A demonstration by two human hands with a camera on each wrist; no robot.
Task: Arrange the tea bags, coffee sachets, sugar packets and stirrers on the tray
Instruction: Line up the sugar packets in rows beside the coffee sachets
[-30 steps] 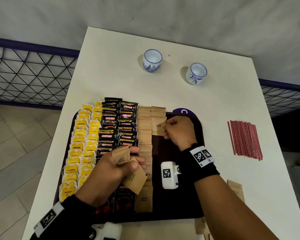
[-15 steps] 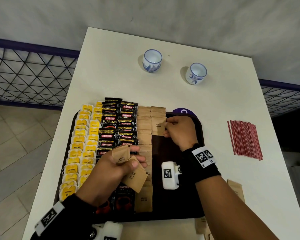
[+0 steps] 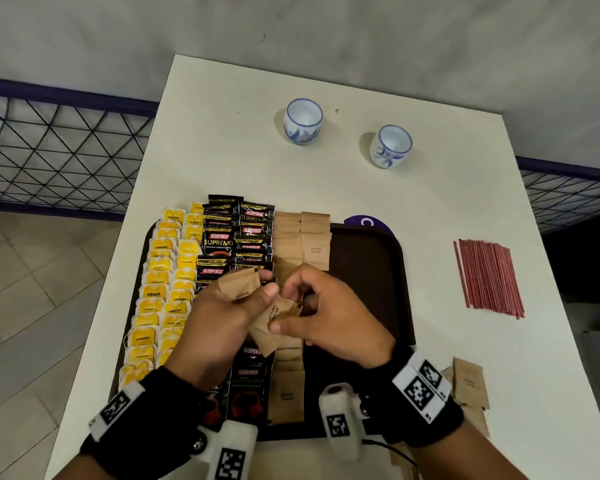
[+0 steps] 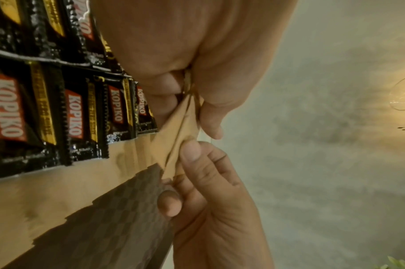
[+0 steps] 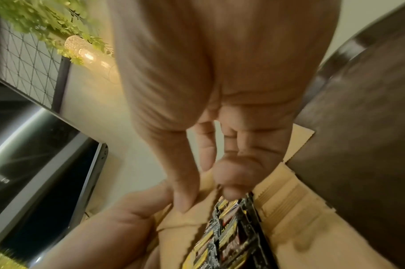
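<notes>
A dark brown tray holds columns of yellow tea bags, black coffee sachets and brown sugar packets. Over the middle of the tray my left hand grips a small bunch of sugar packets. My right hand has come against it and pinches one packet of that bunch between thumb and fingers. The left wrist view shows the pinched packets fanned between both hands. Red stirrers lie on the table to the right of the tray.
Two white-and-blue cups stand at the back of the white table. Loose sugar packets lie on the table by my right wrist. A purple disc peeks from behind the tray. A mesh railing runs on the left.
My right hand left the packet it laid at the top of the second sugar column and came back to my left hand, where it now pinches a packet.
</notes>
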